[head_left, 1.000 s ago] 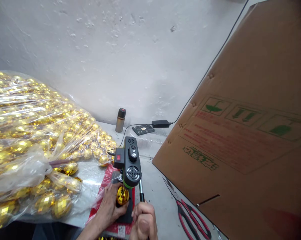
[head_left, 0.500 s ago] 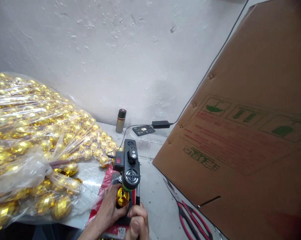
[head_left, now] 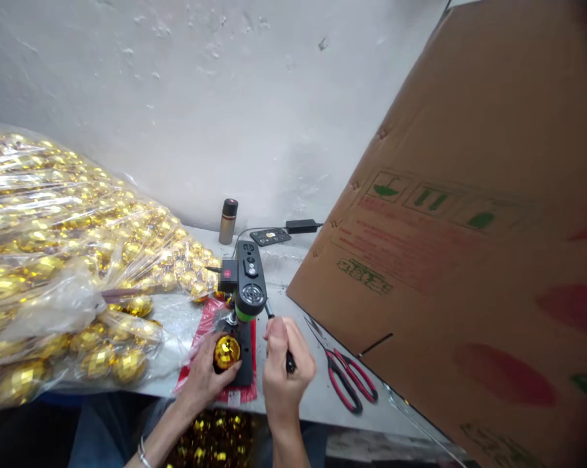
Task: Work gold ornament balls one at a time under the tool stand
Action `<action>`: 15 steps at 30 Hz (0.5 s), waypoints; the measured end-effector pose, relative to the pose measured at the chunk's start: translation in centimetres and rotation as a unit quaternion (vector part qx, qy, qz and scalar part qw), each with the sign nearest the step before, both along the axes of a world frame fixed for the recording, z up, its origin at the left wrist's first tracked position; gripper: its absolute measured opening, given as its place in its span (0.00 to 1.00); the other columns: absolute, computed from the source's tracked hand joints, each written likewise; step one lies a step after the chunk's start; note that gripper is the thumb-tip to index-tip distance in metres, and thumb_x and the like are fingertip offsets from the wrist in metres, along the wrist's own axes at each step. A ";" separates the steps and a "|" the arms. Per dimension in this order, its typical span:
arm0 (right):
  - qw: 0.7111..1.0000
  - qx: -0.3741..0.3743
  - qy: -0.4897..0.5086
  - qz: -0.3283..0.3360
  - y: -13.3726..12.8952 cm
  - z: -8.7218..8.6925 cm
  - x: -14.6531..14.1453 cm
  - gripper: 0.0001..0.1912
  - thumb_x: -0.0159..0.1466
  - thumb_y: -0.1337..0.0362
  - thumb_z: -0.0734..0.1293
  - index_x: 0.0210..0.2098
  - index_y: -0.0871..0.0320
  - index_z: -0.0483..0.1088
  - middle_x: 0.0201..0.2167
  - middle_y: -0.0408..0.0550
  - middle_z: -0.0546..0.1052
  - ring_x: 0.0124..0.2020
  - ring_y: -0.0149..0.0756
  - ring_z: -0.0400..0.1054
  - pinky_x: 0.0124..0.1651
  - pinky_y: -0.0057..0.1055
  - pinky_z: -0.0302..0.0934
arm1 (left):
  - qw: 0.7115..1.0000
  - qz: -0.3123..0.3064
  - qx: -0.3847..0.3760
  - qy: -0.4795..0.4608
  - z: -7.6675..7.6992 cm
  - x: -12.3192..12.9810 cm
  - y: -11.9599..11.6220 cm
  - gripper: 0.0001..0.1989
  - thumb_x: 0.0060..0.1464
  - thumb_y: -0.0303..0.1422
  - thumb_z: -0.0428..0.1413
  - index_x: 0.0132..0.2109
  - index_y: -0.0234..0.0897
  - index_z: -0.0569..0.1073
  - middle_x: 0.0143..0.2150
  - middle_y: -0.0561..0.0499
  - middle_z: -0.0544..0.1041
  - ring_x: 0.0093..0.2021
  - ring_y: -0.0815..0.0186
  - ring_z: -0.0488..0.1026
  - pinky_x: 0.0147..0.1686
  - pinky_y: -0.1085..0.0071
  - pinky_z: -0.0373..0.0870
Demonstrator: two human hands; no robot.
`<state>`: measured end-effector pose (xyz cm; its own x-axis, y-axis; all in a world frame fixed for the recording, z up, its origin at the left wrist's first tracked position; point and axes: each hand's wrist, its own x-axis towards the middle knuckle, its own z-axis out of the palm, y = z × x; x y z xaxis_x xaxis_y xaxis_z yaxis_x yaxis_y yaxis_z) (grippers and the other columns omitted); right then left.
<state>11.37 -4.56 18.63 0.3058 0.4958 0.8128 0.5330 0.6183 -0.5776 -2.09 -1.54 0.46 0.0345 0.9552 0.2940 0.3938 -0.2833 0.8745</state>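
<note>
A shiny gold faceted ball point(head_left: 227, 352) rests in my left hand point(head_left: 206, 372), whose fingers and thumb wrap round it over the dark base plate point(head_left: 245, 364) of a small black press point(head_left: 250, 276). The ball is below and in front of the press head, apart from it. My right hand point(head_left: 286, 357) is closed round the black handle point(head_left: 290, 363) of the press lever, to the right of the base. Under the base lies a red sheet point(head_left: 208, 315).
Clear plastic bags of gold balls point(head_left: 78, 214) fill the left. Scissors point(head_left: 346, 377) lie right of my right hand, beside a large cardboard box point(head_left: 444, 195). A spray can point(head_left: 228, 221), a phone-like black item point(head_left: 270, 236) and a power adapter point(head_left: 301, 226) stand or lie near the wall.
The ball has come out from under the press head toward me in my left hand. My right hand has risen with the lever handle and moved right. The view has shifted.
</note>
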 end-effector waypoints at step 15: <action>0.998 0.016 -0.049 0.037 -0.4 -1.7 0.4 0.18 0.78 0.67 0.61 0.30 0.54 0.63 0.26 0.38 0.67 0.27 0.26 0.63 0.31 0.24 0.58 | 0.976 -0.114 -0.120 0.139 -10.7 -7.0 -14.2 0.28 0.58 0.38 0.63 0.65 0.46 0.76 0.64 0.44 0.83 0.63 0.49 0.81 0.63 0.58 0.80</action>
<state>11.82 -5.00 16.96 0.1876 0.4874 0.8528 0.5385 0.6750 -0.5043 -9.06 -15.75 -10.29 0.3008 0.9536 0.0110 0.5762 -0.1909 0.7947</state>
